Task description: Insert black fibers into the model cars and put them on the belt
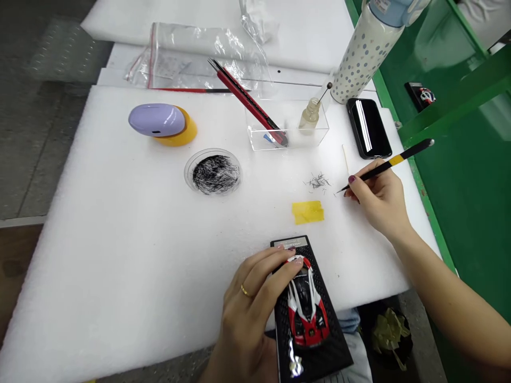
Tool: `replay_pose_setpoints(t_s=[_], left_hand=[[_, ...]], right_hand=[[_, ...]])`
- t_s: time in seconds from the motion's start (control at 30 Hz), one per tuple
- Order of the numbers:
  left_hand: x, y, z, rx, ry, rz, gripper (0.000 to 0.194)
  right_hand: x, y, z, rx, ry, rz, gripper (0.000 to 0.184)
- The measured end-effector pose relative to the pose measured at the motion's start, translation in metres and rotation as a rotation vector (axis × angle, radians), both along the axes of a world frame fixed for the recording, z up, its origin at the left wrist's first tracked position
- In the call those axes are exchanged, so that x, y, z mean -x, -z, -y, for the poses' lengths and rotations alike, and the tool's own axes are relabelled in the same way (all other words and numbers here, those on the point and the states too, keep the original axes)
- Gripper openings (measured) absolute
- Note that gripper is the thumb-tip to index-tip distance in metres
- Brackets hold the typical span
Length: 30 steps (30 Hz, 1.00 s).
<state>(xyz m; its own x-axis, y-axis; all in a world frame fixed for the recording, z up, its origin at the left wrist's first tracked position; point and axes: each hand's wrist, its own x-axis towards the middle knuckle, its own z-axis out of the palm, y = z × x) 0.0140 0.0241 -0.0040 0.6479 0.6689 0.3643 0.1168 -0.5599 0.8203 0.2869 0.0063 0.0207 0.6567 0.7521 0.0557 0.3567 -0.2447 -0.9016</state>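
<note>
My left hand (255, 298) is closed around a black display base (335, 351) at the table's near edge, fingers over its top. A red, white and black model car (307, 314) is on that base, its far end partly under my fingertips. At the right, my right hand (377, 199) pinches a slim black fine-tipped paintbrush (387, 164) with a yellow band. Its tip points down at the white foam, just right of a small pile of short black fibres (318, 181). A strip of yellow tape (307, 212) lies nearer to me.
A clear round dish (187, 183) contains more black fibres. Behind stand a purple and yellow object (157, 120) and a clear box (255, 144) with tweezers (255, 109) and a small bottle (309, 115). A phone (369, 128) and dotted flask (359, 58) stand at the right.
</note>
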Motion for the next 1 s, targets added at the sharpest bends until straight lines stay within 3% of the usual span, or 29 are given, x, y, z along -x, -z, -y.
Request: replay_pose_setpoints(t_s=[0.57,0.77,1.0], left_hand=[[0.0,0.001,0.002,0.003,-0.004,0.024,0.038],[-0.001,0.0,0.001,-0.005,-0.008,0.01,0.038],[0.002,0.004,-0.005,-0.052,0.045,-0.007,0.057]], right_hand=[[-0.001,0.013,-0.002,-0.02,0.012,0.011,0.019],[0.01,0.004,0.004,-0.106,-0.003,-0.045,0.023],[0.02,0.002,0.025,-0.054,-0.002,-0.079,0.021]])
